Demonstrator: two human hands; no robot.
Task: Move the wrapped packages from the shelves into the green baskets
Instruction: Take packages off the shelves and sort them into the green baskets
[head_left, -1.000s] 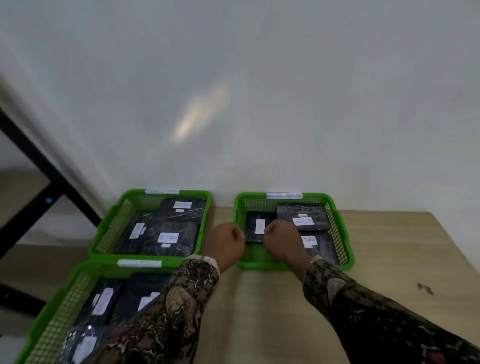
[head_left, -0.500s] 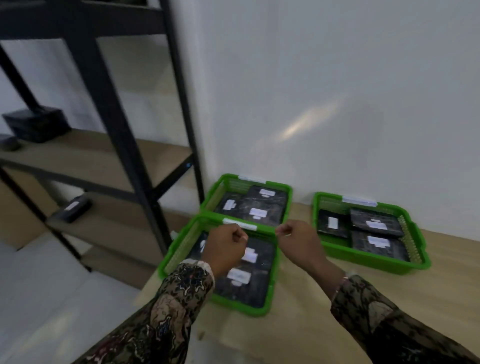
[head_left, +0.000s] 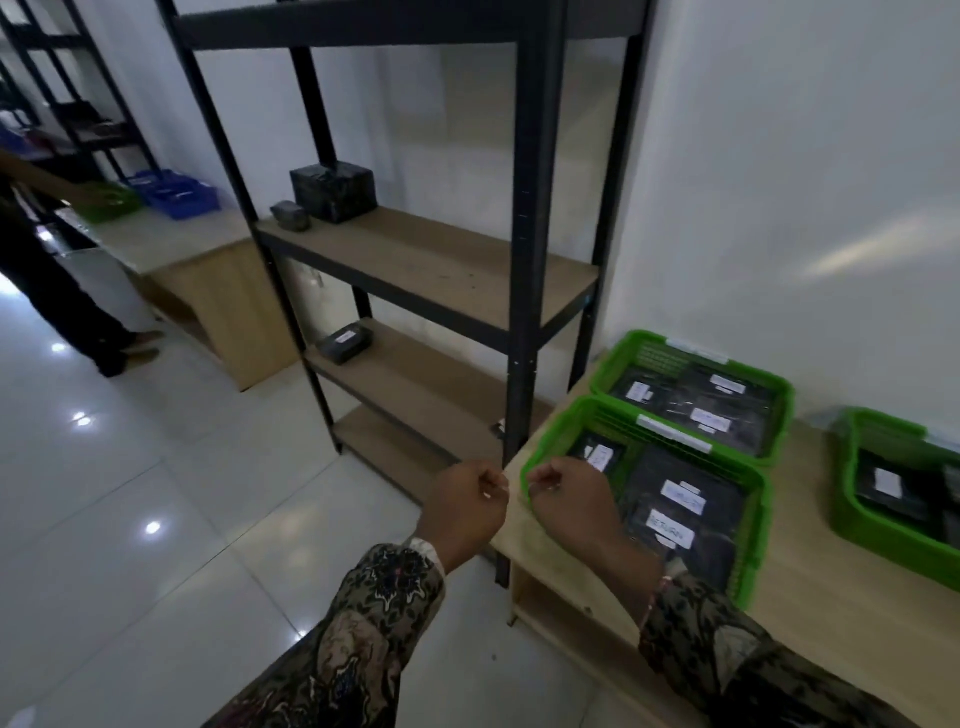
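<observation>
sitting well beyond curled fingers, wrapped packages occupy shelves.

Three green baskets sat on the wooden table, and three black wrapped packages lay on the shelves: two on the upper board, one on the board below. The nearest basket showed three white labels; its packages blurred together beyond counting. One blue basket stood far left.
</observation>
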